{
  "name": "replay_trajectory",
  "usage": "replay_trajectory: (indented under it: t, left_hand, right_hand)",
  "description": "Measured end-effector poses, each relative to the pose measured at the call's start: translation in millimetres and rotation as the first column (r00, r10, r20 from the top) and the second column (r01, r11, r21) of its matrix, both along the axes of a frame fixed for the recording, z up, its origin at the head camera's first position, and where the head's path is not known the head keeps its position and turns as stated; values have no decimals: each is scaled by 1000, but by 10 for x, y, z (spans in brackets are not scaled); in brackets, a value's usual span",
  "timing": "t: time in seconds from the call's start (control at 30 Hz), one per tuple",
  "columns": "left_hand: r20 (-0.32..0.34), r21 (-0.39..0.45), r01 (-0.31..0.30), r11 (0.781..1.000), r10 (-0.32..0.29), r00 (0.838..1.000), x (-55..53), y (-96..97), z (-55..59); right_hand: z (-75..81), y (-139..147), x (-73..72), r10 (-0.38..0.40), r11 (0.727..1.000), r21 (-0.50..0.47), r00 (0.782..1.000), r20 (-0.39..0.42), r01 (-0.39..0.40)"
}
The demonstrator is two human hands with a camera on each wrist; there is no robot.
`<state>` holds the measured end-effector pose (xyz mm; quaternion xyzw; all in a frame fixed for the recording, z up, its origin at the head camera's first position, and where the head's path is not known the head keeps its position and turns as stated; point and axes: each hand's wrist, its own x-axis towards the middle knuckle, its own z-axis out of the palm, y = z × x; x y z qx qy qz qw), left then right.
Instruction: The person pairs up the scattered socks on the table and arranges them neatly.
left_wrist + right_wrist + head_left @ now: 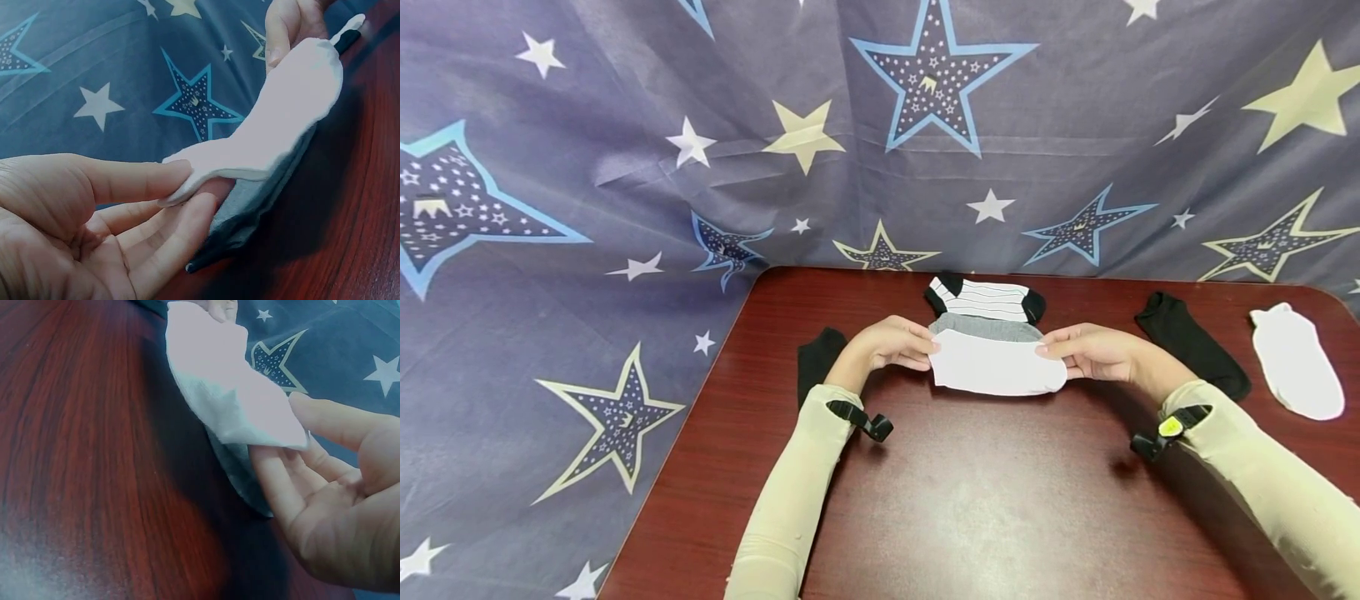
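White sock (992, 365) spans between hands, long axis 9-to-3 in head view, one hand at each end, neither nearer. Left hand (897, 343) fingers pinch the 9 o'clock end; right hand (1097, 352) fingers pinch the 3 o'clock end. Grey sock (987, 326) at 12, partly covered, striped sock (988, 300) past it. On bench (985, 492): left black sock (820, 362) at 9, right black sock (1195, 346) and second white sock (1300, 362) at 3.

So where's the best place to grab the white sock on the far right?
Probably the rounded end of that white sock, pinched from above and from the near side. It lies flat, that end is nearest the camera, and the black sock beside it isn't touching it.
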<state>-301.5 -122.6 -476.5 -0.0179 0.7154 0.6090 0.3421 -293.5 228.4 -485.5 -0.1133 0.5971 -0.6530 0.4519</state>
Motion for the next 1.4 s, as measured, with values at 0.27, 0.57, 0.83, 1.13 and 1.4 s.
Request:
replay_trajectory:
  t: [0.27,0.57,0.83,1.13,1.4]
  left_hand:
    - [11,-48,57,997,-56,998,14,13,-34]
    - [8,-87,77,993,-76,997,28,49,-11]
    - [10,-153,120,981,-120,993,12,86,-7]
    - [20,-200,160,967,-159,987,31,126,21]
    - [-62,-242,143,960,-162,985,42,115,-39]
  right_hand:
    - [-9,-45,33,40,997,65,997,-59,-36]
    - [19,-88,58,52,989,143,993,-108,-37]
    - [20,-96,61,48,980,197,993,-109,-26]
    - [13,-113,90,37,967,255,994,-106,-9]
    - [9,-142,125,36,952,307,989,-146,11]
